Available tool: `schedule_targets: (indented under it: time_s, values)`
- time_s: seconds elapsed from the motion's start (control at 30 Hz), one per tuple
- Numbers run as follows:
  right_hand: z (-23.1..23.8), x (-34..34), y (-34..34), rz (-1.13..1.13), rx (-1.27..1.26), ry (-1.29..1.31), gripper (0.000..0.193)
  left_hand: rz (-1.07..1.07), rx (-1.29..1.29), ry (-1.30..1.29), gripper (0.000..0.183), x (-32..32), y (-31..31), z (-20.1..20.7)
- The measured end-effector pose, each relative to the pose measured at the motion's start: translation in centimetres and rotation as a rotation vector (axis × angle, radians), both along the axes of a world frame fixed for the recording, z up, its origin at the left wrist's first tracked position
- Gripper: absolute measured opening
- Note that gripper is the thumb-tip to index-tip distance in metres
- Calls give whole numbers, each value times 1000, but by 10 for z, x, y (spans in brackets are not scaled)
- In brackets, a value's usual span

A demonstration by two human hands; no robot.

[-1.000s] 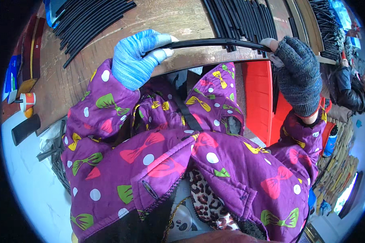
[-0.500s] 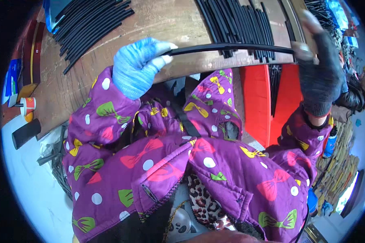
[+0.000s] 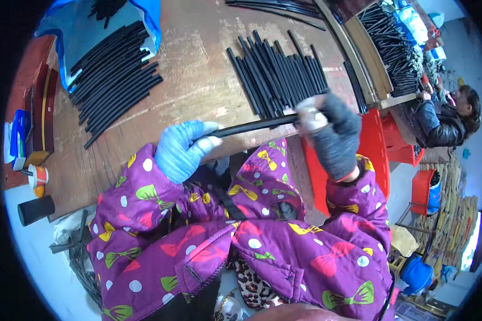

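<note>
Head view shows left hand with fingertips pinched on a black rod above the table, seemingly to steady it, while blurred right hand curls closed around its other end.

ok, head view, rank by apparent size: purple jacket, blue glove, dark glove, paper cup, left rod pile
Purple jacket
Left rod pile
Blue glove, dark glove: similar, not ranked
Paper cup

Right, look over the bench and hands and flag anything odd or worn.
The left hand wears a light-blue knitted glove, but the right hand wears a dark-grey knitted glove: an odd pair. The brown wooden tabletop looks worn, its surface scuffed in pale patches.
</note>
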State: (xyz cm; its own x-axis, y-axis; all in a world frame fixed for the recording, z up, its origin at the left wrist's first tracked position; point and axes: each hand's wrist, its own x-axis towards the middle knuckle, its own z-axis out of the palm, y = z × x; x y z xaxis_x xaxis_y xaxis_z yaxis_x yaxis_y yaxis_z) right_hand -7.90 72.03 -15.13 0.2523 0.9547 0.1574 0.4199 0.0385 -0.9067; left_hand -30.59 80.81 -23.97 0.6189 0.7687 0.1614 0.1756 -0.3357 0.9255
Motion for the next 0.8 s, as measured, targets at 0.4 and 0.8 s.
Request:
schedule_targets:
  time_s: [0.4, 0.8]
  values:
    - [-55, 25, 1, 198, 109, -597, 8, 143, -368, -61, 16, -3, 13, -34]
    - [-43, 59, 9, -260, 152, 29, 16, 210, -415, 10, 16, -5, 16, -63]
